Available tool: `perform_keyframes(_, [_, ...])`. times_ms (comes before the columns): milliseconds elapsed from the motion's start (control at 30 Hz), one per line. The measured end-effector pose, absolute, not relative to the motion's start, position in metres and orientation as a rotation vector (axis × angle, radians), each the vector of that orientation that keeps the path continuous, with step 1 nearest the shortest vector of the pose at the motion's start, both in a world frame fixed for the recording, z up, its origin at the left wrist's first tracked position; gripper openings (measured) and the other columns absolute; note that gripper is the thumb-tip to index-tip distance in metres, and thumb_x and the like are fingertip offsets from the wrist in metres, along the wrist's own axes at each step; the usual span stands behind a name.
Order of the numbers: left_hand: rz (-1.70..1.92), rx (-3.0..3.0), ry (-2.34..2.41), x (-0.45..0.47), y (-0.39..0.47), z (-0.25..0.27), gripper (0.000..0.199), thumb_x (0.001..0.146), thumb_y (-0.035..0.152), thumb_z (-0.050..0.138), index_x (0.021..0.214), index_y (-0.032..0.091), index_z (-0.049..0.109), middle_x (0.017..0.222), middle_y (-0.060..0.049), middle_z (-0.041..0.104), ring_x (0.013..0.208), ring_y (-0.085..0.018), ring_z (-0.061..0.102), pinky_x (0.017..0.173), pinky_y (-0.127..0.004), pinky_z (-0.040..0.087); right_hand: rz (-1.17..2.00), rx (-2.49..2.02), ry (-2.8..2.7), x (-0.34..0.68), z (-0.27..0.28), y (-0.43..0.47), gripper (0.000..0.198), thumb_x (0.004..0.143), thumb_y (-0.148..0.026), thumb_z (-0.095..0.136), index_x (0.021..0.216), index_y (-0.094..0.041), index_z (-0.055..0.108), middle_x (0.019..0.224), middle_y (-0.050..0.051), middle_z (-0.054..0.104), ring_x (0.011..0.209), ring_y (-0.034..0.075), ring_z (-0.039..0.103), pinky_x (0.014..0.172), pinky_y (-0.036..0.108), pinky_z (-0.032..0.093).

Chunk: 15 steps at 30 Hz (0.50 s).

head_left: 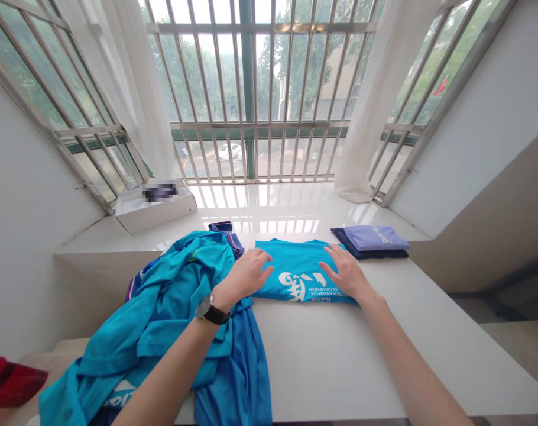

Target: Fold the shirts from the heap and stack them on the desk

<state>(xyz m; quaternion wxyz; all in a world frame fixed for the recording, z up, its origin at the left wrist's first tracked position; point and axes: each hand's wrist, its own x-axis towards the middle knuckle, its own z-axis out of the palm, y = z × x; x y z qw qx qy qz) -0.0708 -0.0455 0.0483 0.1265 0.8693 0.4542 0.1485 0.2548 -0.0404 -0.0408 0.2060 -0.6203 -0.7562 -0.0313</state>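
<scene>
A blue T-shirt (291, 260) with white "Dalian International Marathon" print lies folded on the white table, its lettering upside down to me. At its left edge is my left hand (250, 271), wearing a wristwatch, with fingers apart. My right hand (343, 271) rests at the shirt's right side, fingers spread over the cloth. Neither hand grips the fabric. Left of the shirt, a rumpled heap of teal and blue clothes (180, 313) hangs over the table's front edge, partly behind my left forearm.
Two folded garments, lavender (370, 238) over dark navy (382, 254), are stacked at the back right. A white box (162, 214) with a blurred item stands on the windowsill (269, 207). White curtains and metal bars line the window. Something red (12, 381) shows at lower left.
</scene>
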Motion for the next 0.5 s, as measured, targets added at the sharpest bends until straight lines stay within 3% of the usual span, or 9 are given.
perform_keyframes(67, [0.379, 2.610, 1.335, -0.047, -0.042, 0.031, 0.048, 0.096, 0.044, 0.045, 0.132, 0.013, 0.056, 0.143, -0.017, 0.048, 0.138, -0.033, 0.036, 0.114, -0.043, 0.030, -0.101, -1.725, -2.174, 0.245, -0.038, -0.047, 0.073, 0.093, -0.064, 0.034, 0.144, -0.013, 0.046, 0.153, 0.016, 0.041, 0.144, 0.031, 0.031, 0.118, 0.048, 0.027])
perform_keyframes(167, [0.290, 2.576, 1.433, -0.026, -0.037, -0.005, 0.068, 0.095, 0.057, 0.041, 0.146, 0.011, 0.041, 0.156, -0.018, 0.032, 0.146, -0.038, 0.019, 0.117, -0.054, 0.018, -0.062, -1.882, -2.173, 0.240, -0.044, -0.058, 0.081, 0.091, -0.071, 0.032, 0.149, -0.015, 0.039, 0.157, 0.015, 0.034, 0.146, 0.033, 0.026, 0.117, 0.052, 0.026])
perform_keyframes(300, [0.315, 2.590, 1.484, -0.026, -0.036, -0.033, 0.076, 0.094, 0.066, 0.031, 0.152, 0.017, 0.033, 0.160, -0.012, 0.025, 0.149, -0.036, 0.011, 0.119, -0.056, 0.007, -0.003, -2.044, -2.139, 0.249, -0.056, -0.072, 0.087, 0.088, -0.076, 0.028, 0.152, -0.017, 0.035, 0.159, 0.014, 0.031, 0.146, 0.033, 0.026, 0.118, 0.051, 0.025])
perform_keyframes(500, [0.272, 2.590, 1.474, -0.031, -0.035, -0.029, 0.088, 0.089, 0.075, 0.031, 0.154, 0.016, 0.030, 0.162, -0.012, 0.020, 0.149, -0.036, 0.008, 0.119, -0.054, 0.006, 0.072, -1.997, -2.160, 0.260, -0.054, -0.076, 0.088, 0.088, -0.076, 0.029, 0.152, -0.016, 0.035, 0.159, 0.014, 0.030, 0.146, 0.032, 0.027, 0.119, 0.051, 0.025])
